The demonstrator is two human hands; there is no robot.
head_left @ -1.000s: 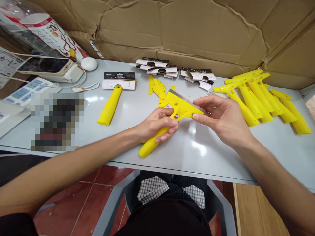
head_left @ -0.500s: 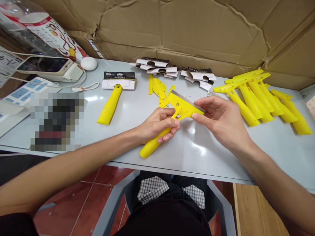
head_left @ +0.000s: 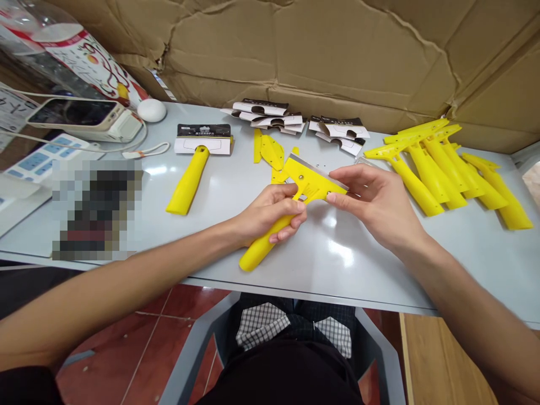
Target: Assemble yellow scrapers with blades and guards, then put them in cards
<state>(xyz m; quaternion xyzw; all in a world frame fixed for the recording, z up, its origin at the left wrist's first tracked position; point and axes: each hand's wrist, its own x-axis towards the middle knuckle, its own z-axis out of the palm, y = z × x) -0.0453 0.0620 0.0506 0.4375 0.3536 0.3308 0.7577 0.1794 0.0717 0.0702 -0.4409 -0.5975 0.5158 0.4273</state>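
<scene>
A yellow scraper (head_left: 315,181) with a metal blade along its head is held above the table, its handle pointing toward me. My left hand (head_left: 276,214) is wrapped round the upper handle, just below the head. With thumb and fingers, my right hand (head_left: 367,197) pinches the right end of the head, thumb in front beside a screw. The fingertips behind the head are partly hidden. Flat yellow plastic plates (head_left: 272,152) lie beyond the head, partly covered by it. A finished-looking scraper (head_left: 188,183) with a black and white card sleeve lies to the left.
Several yellow scraper handles (head_left: 434,169) lie in a row at right. Folded card sleeves (head_left: 270,115) are stacked along the back, against a cardboard sheet (head_left: 316,56). A phone (head_left: 76,112), a power strip (head_left: 46,160), a cable and a bottle (head_left: 84,53) occupy the left.
The scraper's head has shifted very slightly to the left, both hands keeping their grip. Nothing else has visibly moved, apart from a small shift of the view.
</scene>
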